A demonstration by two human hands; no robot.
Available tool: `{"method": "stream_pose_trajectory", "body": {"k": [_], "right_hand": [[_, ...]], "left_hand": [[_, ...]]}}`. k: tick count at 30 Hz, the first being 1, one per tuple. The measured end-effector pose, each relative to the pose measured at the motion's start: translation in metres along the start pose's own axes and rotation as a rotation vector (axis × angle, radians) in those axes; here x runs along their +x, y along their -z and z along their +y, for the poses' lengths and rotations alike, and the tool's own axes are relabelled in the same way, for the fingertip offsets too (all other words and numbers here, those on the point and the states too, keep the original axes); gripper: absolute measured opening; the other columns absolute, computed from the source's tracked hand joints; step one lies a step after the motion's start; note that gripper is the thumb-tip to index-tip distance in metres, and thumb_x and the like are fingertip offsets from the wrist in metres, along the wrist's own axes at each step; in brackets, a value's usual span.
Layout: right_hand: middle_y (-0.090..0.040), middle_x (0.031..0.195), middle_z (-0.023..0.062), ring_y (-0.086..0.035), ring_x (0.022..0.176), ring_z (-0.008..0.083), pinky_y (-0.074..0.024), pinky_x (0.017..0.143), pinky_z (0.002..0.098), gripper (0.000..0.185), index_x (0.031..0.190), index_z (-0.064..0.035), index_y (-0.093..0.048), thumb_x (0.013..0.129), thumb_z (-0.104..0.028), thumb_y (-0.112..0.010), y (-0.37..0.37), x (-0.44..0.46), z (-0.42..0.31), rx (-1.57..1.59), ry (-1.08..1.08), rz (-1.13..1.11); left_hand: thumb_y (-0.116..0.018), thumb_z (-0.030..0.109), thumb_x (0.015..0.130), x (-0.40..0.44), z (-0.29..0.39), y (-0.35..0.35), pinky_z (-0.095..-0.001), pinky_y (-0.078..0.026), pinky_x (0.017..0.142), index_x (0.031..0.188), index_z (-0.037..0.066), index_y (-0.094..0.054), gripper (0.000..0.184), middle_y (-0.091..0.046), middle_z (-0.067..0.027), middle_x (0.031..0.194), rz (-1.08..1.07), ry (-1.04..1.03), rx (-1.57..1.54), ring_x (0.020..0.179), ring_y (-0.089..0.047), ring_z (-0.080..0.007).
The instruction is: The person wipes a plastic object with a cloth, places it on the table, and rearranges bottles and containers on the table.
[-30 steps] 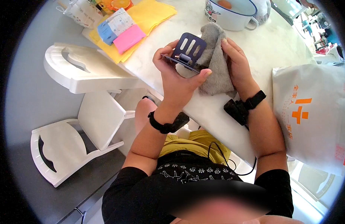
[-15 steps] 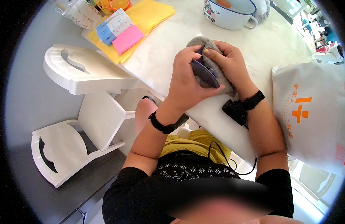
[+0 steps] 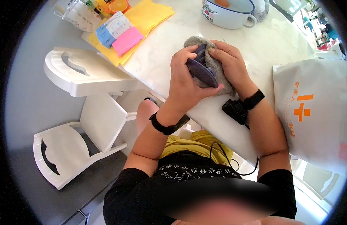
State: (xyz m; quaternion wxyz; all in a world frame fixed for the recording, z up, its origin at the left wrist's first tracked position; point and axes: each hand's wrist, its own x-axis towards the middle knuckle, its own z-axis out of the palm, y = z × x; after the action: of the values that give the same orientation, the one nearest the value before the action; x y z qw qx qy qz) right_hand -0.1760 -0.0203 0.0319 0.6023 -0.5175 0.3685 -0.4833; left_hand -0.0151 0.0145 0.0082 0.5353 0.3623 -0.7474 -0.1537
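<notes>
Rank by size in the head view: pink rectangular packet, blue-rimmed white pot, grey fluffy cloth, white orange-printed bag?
White bag
White pot and grey cloth: unsure, hands partly hide the cloth
Pink packet

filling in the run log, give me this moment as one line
left hand: holding blue part | right hand: holding grey cloth against it | nearby: pot, yellow cloth, white bag

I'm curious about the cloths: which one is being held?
The grey cloth, bunched in the right hand against the dark blue object; the yellow cloth lies on the table.
</notes>
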Motion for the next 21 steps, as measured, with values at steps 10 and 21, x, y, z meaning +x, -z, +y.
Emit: {"method": "stream_pose_trajectory", "body": {"k": [10,21], "right_hand": [[-0.065,0.101,0.0069,-0.062,0.088,0.013,-0.0499,0.08,0.0252,0.032,0.118,0.0045,-0.059,0.095,-0.016,-0.049,0.001,-0.001,-0.004,0.276,-0.072,0.022],[-0.066,0.096,0.0059,-0.059,0.085,0.0101,-0.049,0.077,0.0242,0.03,0.114,0.0039,-0.062,0.093,-0.017,-0.055,0.001,0.003,0.006,-0.124,0.067,0.05]], "left_hand": [[-0.093,0.022,0.05,-0.002,-0.008,-0.006,-0.0432,-0.04,0.099,0.119,0.008,-0.036,0.09,-0.044,-0.0186,0.127,0.131,-0.034,-0.155,0.115,-0.047,-0.0351],[-0.094,0.024,0.053,0.0,-0.001,-0.001,-0.0429,-0.04,0.101,0.122,0.01,-0.031,0.095,-0.043,-0.0194,0.131,-0.03,-0.089,0.076,0.119,-0.047,-0.0341]]}}
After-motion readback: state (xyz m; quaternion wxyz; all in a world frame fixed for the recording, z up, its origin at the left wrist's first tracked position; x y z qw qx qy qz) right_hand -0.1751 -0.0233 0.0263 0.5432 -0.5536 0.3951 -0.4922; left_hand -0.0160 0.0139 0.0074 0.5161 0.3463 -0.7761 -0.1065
